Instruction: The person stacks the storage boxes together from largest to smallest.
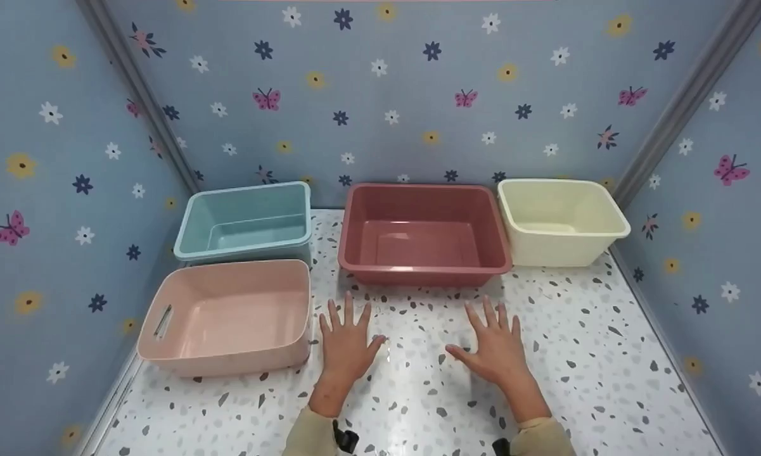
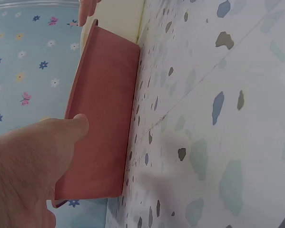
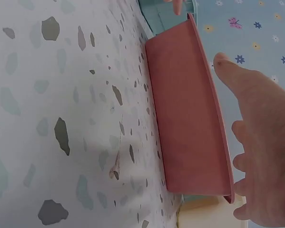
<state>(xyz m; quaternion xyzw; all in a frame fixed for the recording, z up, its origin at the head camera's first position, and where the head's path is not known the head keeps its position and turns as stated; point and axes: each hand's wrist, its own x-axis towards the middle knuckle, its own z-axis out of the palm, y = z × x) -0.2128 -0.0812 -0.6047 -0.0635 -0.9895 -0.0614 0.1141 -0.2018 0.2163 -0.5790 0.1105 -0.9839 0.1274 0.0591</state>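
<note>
My left hand [image 1: 345,348] is held palm down with its fingers straight and spread, in front of the dark red bin [image 1: 424,278] and just right of the pink bin [image 1: 228,364]. Opposite it, my right hand [image 1: 497,351] has its fingers spread the same way, in front of the red bin's right corner. Neither hand holds anything. In the left wrist view the red bin's side [image 2: 104,118] shows beyond the left thumb [image 2: 80,126]. The right wrist view has that bin [image 3: 187,114] beside the right thumb and fingertips, with no grip on it.
A light blue bin [image 1: 244,247] stands behind the pink one at the left. At the back right is a cream bin [image 1: 551,250] next to the red one. Patterned walls [image 1: 386,95] enclose the speckled white tabletop [image 1: 412,392] at the back and both sides.
</note>
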